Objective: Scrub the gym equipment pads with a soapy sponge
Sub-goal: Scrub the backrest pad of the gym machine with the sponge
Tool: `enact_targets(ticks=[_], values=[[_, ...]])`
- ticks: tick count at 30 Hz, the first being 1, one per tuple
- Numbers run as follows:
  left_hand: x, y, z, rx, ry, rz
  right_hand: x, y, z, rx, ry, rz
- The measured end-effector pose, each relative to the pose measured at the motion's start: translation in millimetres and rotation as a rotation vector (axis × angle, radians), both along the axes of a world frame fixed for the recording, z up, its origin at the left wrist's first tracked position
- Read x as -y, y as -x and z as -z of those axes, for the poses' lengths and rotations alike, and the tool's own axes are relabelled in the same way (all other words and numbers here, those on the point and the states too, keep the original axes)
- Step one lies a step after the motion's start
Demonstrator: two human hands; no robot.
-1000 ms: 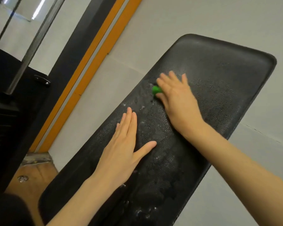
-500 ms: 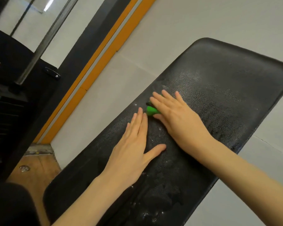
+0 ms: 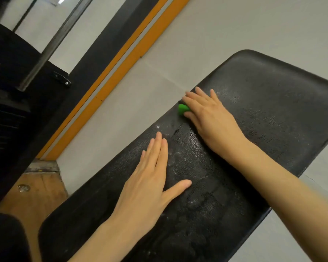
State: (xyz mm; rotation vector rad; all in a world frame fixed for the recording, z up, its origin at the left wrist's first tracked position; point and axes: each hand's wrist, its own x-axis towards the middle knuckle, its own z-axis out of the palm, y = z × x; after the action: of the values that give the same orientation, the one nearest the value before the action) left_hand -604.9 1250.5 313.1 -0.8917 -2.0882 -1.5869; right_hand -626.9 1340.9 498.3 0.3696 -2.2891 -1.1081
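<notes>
A long black textured bench pad [image 3: 273, 118] runs from bottom left to upper right, wet and flecked with soap. My right hand [image 3: 210, 114] lies on the pad near its left edge and holds a green sponge [image 3: 182, 109] under the fingers, with the thumb tucked beside it. Only a small green corner of the sponge shows. My left hand [image 3: 150, 178] rests flat on the pad nearer to me, fingers straight and thumb spread, a short way from the sponge.
Grey floor [image 3: 133, 103] surrounds the pad. An orange and grey stripe [image 3: 110, 86] and a dark band run diagonally at left. A black machine frame with a metal bar [image 3: 45, 50] stands at far left, above a wooden patch [image 3: 36, 191].
My right hand slid the sponge toward my left fingertips, then back away up the pad near its left edge. My left hand stayed flat in place.
</notes>
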Motion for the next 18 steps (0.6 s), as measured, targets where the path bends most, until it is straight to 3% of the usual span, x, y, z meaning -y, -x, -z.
enact_targets(ticks=[4, 9, 15, 18], values=[[1, 0, -2, 0.001, 0.004, -0.019, 23, 38, -1, 0.051, -0.029, 0.081], [-1, 0, -1, -0.025, -0.003, -0.011, -14, -30, 17, -0.002, -0.077, -0.123], [0, 1, -3, -0.018, 0.002, -0.009, 32, 48, 6, 0.045, -0.034, 0.115], [-2, 0, -3, -0.037, 0.002, -0.023, 9, 15, 6, 0.096, -0.069, -0.005]])
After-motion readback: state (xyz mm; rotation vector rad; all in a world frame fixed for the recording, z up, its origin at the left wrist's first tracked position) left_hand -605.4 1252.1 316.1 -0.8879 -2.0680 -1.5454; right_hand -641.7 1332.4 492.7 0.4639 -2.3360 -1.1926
